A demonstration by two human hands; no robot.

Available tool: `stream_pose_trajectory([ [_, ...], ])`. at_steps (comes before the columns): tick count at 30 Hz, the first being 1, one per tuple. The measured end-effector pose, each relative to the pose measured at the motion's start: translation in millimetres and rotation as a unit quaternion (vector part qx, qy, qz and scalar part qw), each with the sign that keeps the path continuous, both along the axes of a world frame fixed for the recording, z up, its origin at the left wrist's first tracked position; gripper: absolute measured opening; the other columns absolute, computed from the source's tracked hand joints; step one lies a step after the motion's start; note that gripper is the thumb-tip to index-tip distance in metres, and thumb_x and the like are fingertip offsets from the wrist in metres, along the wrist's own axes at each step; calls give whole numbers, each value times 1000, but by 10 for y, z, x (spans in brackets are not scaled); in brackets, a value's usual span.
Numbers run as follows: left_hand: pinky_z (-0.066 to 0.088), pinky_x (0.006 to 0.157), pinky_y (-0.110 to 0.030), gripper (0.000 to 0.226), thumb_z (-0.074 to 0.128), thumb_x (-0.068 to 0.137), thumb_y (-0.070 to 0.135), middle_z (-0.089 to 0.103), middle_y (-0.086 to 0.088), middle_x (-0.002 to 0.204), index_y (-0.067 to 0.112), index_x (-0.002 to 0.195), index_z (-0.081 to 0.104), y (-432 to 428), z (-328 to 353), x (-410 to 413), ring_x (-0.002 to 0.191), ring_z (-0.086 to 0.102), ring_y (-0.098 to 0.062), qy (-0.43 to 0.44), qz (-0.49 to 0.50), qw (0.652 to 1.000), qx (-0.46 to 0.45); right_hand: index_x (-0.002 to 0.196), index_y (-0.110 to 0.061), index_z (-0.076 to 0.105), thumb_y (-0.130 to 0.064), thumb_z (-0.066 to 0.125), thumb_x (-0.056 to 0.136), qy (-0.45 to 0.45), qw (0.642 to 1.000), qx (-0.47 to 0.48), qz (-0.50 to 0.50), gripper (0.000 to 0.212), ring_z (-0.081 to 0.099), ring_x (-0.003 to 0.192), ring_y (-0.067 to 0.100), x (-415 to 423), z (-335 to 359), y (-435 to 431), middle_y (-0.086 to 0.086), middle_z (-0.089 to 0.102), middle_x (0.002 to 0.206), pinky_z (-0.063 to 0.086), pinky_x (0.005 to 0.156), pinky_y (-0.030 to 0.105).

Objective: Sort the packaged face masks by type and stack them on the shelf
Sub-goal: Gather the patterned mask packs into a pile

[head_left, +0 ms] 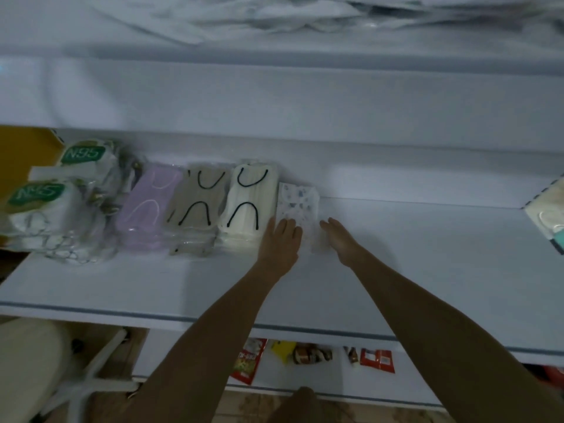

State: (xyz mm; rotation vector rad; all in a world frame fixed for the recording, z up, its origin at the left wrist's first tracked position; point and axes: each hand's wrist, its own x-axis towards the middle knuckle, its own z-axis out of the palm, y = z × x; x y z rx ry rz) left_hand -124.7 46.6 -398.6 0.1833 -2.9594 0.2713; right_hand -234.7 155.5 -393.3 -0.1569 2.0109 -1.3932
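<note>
A row of packaged masks lies on the white shelf [396,270]. From the left come the N95 packs [61,203], a lilac pack [143,209], a tan pack with black loops [195,206], a cream pack with black loops [248,203] and a white pack with blue print [297,203]. My left hand [280,239] lies flat with straight fingers on the near left part of the printed pack, beside the cream one. My right hand [338,236] rests flat with straight fingers at that pack's right edge.
More packaged masks [549,215] sit at the shelf's right end. A yellow-brown box [24,154] stands at the far left. Snack packets [311,355] lie on the lower shelf. A cream stool [33,361] with a white base is at lower left.
</note>
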Motion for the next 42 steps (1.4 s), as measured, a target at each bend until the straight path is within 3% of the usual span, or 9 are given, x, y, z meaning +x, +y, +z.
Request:
stream_pose_trajectory([
  [7,56,74,-38,53,91,31,22,70,-9,86,8,79,71,365,388,656,77,69,-22,11,-16,1000,11,148,-11,18,-27,42,99,77,993,34,77,57,27,139,24,627,505,568,8,18,156,24,112,33],
  [11,56,63,-29,49,90,31,13,70,-11,83,6,76,71,547,810,1202,69,68,-24,44,-42,997,49,148,-13,19,-24,44,98,182,961,50,203,56,30,137,21,1099,1008,877,6,22,153,27,108,28],
  [17,55,66,-28,36,49,76,25,70,-9,99,8,102,68,586,1649,2000,83,68,-24,154,-62,985,40,142,-17,31,-19,51,95,401,841,-33,362,51,38,130,18,1675,1846,1136,2,39,143,18,102,3],
  [20,55,62,-29,33,49,81,23,68,-9,104,10,110,58,579,2139,2294,85,68,-24,192,-98,976,17,136,-32,34,-35,48,94,507,770,-70,380,45,39,129,12,1938,2410,1125,-6,43,139,24,107,13],
  [25,53,65,-31,32,56,86,18,68,-10,109,5,113,66,466,3075,2520,88,66,-25,298,-140,942,-60,134,-24,44,-32,44,92,655,671,-171,302,43,48,110,3,2108,3489,939,-13,49,120,34,94,10],
  [27,52,64,-29,34,53,88,22,68,-8,110,7,117,64,304,3405,2478,89,65,-23,328,-131,932,-79,135,-29,39,-31,47,93,665,676,-156,276,43,50,106,5,1952,3797,785,-10,52,120,35,91,12],
  [32,50,61,-32,48,38,91,35,64,-9,116,10,128,55,-411,3835,2097,94,64,-29,289,-71,953,-49,141,-23,36,-25,52,94,614,758,18,218,50,51,108,15,1315,4118,385,2,51,131,36,89,21],
  [37,43,90,-38,48,42,98,34,45,-4,140,22,144,34,-1169,3936,1542,123,46,-24,192,5,981,18,141,-23,36,-25,53,93,573,794,103,174,51,52,107,19,968,4072,164,7,50,133,35,88,23],
  [42,41,98,-40,47,40,99,31,34,-2,146,22,144,31,-1479,4024,898,127,42,-23,120,-4,991,60,140,-22,39,-24,52,94,547,821,129,102,48,51,95,15,781,4122,31,7,52,131,36,86,22],
])
